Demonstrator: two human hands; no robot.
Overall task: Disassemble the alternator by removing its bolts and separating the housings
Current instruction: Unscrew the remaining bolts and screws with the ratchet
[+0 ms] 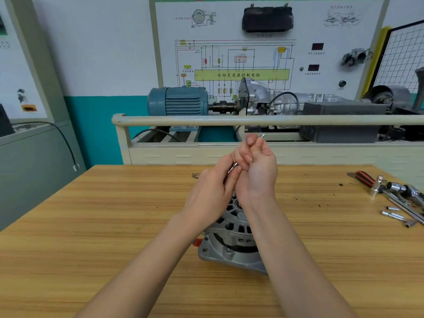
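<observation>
Fingers: both hands curled round long silver steel bolts (234, 168), left hand (214, 180) and right hand (257, 166) gathering them (threaded tip poking out above).
Grey cast-aluminium alternator (231, 237): resting on wooden bench (91, 226), freed for housing separation.

Wiring-diagram board (270, 53) on the far wall, 12 o'clock: yellow-green bar (242, 75) across the schematic reads "自动变速器控制电脑". Smaller captions beside the two dark displays (315, 57) at 1 o'clock and around the sketches too small to read.

Matt grey cast-metal alternator (231, 239) on a smooth, grained wooden table (91, 226), near shiny metal sockets (399, 189).
</observation>
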